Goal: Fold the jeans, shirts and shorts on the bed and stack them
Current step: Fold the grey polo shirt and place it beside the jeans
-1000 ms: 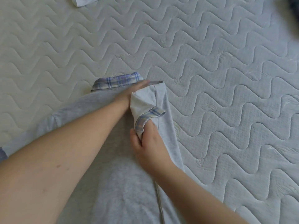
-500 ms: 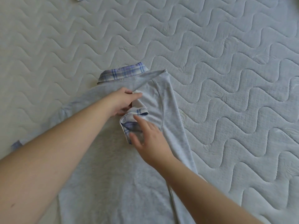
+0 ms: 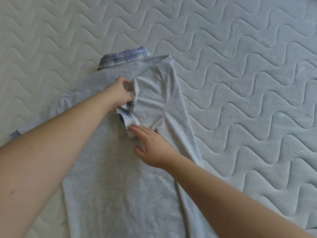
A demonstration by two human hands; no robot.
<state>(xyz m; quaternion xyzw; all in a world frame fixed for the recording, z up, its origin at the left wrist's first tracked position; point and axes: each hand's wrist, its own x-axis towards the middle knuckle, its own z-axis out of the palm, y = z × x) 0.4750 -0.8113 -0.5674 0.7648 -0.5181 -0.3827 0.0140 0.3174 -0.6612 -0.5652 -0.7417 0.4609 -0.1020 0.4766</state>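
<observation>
A light grey shirt [image 3: 109,169] with a blue plaid collar [image 3: 124,58] lies back up on the white quilted mattress [image 3: 240,83]. Its right side and sleeve [image 3: 154,98] are folded inward over the back. The sleeve's plaid cuff [image 3: 126,120] sits bunched near the shirt's middle. My left hand [image 3: 119,95] pinches the sleeve fabric just above the cuff. With fingers straight, my right hand [image 3: 151,147] presses flat on the sleeve beside the cuff. The shirt's other sleeve [image 3: 34,124] stretches to the left, partly hidden by my left forearm.
Quilted mattress surrounds the shirt on the far side and to the right. A dark sliver of something shows at the bottom right corner [image 3: 313,233].
The sleeve has been laid down flatter on the shirt's back. My right hand let go of the cuff and now presses flat. My left hand shifted to pinch the sleeve near the cuff.
</observation>
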